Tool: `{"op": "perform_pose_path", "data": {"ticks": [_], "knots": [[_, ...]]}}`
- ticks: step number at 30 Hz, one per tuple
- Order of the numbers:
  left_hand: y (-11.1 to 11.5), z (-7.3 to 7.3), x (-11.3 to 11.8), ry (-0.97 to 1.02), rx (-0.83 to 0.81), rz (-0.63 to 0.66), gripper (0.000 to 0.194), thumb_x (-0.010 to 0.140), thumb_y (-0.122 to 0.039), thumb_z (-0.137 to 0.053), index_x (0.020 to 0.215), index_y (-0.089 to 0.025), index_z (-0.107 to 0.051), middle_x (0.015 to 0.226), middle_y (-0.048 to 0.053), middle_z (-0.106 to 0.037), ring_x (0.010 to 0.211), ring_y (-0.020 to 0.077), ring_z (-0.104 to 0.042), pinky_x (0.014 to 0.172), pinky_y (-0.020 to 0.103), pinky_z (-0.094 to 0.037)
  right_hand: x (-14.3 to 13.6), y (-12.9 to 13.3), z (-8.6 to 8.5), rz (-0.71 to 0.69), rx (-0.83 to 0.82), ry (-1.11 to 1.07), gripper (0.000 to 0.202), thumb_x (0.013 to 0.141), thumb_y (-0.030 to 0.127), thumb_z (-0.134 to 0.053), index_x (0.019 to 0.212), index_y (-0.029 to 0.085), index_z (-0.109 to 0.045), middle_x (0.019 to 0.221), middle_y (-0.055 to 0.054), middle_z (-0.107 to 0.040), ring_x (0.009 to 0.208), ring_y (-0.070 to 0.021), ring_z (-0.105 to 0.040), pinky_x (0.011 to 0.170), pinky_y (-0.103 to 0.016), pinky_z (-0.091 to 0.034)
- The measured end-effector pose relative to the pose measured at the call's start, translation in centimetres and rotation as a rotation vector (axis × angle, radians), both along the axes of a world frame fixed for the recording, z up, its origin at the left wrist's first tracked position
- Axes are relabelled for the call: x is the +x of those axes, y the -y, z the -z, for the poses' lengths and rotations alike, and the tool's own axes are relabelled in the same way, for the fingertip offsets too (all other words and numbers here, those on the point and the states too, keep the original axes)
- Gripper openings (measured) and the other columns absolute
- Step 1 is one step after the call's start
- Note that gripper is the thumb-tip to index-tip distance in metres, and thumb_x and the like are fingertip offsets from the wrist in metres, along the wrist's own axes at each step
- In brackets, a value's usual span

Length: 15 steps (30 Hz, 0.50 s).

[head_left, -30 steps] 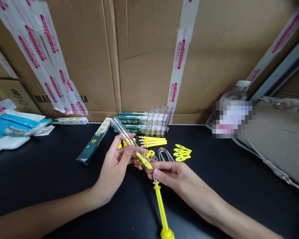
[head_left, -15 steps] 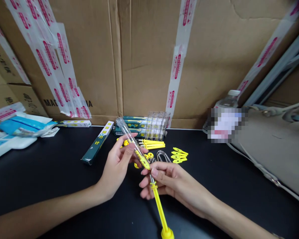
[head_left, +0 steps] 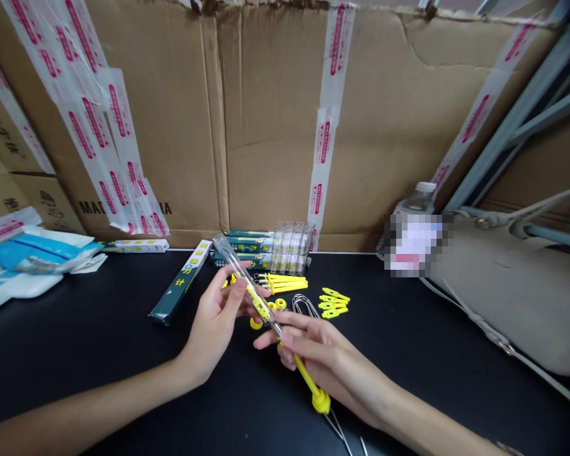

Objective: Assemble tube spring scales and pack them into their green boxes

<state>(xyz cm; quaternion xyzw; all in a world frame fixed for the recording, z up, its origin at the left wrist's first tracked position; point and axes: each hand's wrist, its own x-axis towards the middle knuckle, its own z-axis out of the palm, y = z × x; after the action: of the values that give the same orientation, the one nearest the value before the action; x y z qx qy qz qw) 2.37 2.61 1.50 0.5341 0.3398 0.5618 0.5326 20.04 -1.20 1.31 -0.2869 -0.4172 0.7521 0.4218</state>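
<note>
My left hand is closed around a clear plastic tube, which is tilted with its upper end to the left. A yellow plastic piece shows inside the tube's lower part. My right hand pinches a yellow rod just below the tube's lower end. Between rod and tube shows a short shiny metal section, its front end at or inside the tube mouth. At the rod's far end sits a round yellow knob. Thin metal wire shows below the knob, partly cut off by the frame.
Behind my hands lie yellow rods, flat yellow pieces, yellow rings and bent metal wires. Clear tubes rest on green-and-white boxes; another box lies left. A bottle and bag stand right.
The yellow rod has moved up toward the tube, and its metal section now meets the tube's lower end. My right hand has shifted down along the rod. The camera view has tilted up slightly.
</note>
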Motion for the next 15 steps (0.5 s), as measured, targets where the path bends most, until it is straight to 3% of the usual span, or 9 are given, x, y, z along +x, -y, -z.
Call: {"op": "perform_pose_path", "data": {"ticks": [3,11,15], "knots": [[-0.18,0.36,-0.05,0.01,-0.023,0.002,0.052,0.087,-0.053,-0.065,0.121,-0.017,-0.051,0.083,0.004,-0.075,0.062,0.0142,-0.069,0.062,0.025,-0.057,0.01,0.15,0.18,-0.016,-0.01,-0.039,0.047,0.08,0.019,-0.079,0.124,0.011,-0.065,0.103,-0.012,-0.074,0.071,-0.0094,-0.048,0.071,-0.021,-0.039],[-0.32,0.99,-0.19,-0.011,-0.029,0.026,0.049,0.09,-0.052,-0.062,0.123,-0.018,-0.051,0.085,0.005,-0.076,0.07,0.0166,-0.072,0.069,0.026,-0.058,-0.27,-0.08,0.79,-0.001,-0.052,-0.064,0.042,0.078,0.02,-0.082,0.115,0.013,-0.065,0.106,-0.01,-0.073,0.071,-0.0079,-0.056,0.079,-0.022,-0.045],[0.01,1.06,-0.18,-0.032,-0.005,0.053,0.045,0.093,-0.048,-0.059,0.125,-0.018,-0.05,0.088,0.007,-0.076,0.073,0.0195,-0.073,0.067,0.028,-0.058,-0.43,-0.14,0.85,0.033,-0.043,-0.066,0.045,0.073,0.021,-0.086,0.113,0.015,-0.064,0.1,-0.005,-0.068,0.071,-0.0083,-0.062,0.076,-0.022,-0.049]]}}
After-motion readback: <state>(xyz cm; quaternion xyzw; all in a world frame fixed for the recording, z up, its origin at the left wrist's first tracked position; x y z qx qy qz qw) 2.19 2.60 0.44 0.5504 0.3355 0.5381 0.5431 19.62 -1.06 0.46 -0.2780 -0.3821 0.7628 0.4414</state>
